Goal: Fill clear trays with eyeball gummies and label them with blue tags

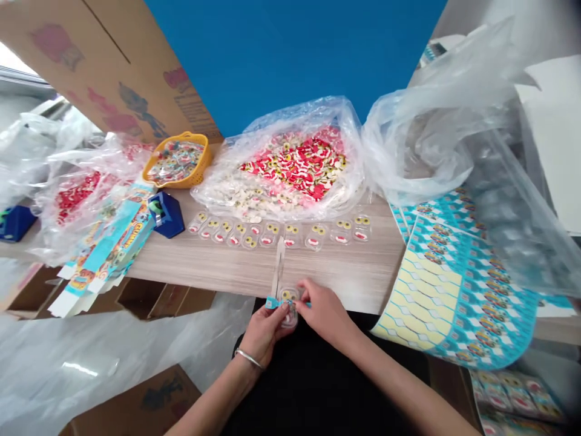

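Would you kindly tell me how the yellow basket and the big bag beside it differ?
The basket is yellow and opaque, while the bag is clear.
The basket keeps a firm, rounded shape; the bag spreads in loose, crinkled folds.
The basket is smaller, and the bag takes up far more of the table.
Both rest on the table and hold many small, colourful items.

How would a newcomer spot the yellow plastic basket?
Find the large brown cardboard box, back left. Before it sits the yellow plastic basket of small items; opaque yellow walls set it apart from the clear plastic bags either side.
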A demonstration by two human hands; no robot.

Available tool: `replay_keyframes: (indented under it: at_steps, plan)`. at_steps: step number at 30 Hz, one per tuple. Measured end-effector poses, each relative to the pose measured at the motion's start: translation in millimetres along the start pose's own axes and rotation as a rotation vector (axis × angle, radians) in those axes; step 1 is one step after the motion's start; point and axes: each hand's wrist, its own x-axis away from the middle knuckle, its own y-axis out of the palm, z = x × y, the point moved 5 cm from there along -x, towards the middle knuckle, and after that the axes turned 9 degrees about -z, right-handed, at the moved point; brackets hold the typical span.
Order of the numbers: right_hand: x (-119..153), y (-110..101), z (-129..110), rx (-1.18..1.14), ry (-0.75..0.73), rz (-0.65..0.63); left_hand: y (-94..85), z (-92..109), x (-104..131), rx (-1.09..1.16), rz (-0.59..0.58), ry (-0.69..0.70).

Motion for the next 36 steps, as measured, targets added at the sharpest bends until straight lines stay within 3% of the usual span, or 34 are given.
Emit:
replay_keyframes:
  at_steps: [4,7,10,15,19,24,30,32,36]
  plan:
    - [7.9,-14.7,17.7,-0.411,0.025,0.104,11.0,34.4,9.0,0.017,-0.034,0.171]
    - [10.6,-24.3,20.8,-0.713,-0.03,0.062,33.1,59.7,10.4,-0.02,-0.123,0.251]
    - [14.6,-42.9,17.1,-0.88,-0.089,0.104,59.5,71.5,8.6,-0.011,-0.226,0.267]
    - [24.5,-65.1,12.2,-1.121,-0.15,0.084,102.4,66.2,11.8,0.031,-0.449,0.141]
    - [32.1,-69.6,11.1,-1.245,-0.26,-0.003,126.3,59.4,18.4,0.012,-0.588,0.032]
    - [37.1,-70.4,14.6,-1.277,-0.252,-0.055,135.9,52.8,19.5,-0.001,-0.64,-0.025]
    - [33.4,-63.8,17.5,-1.314,-0.201,-0.254,137.5,40.1,19.7,-0.032,-0.679,-0.088]
    - [30.3,-66.3,23.8,-1.286,-0.167,-0.189,136.5,41.9,14.7,-0.016,-0.621,-0.015]
    - [34.4,-83.8,39.7,-1.069,-0.117,0.237,130.1,48.1,1.1,0.024,-0.371,0.156]
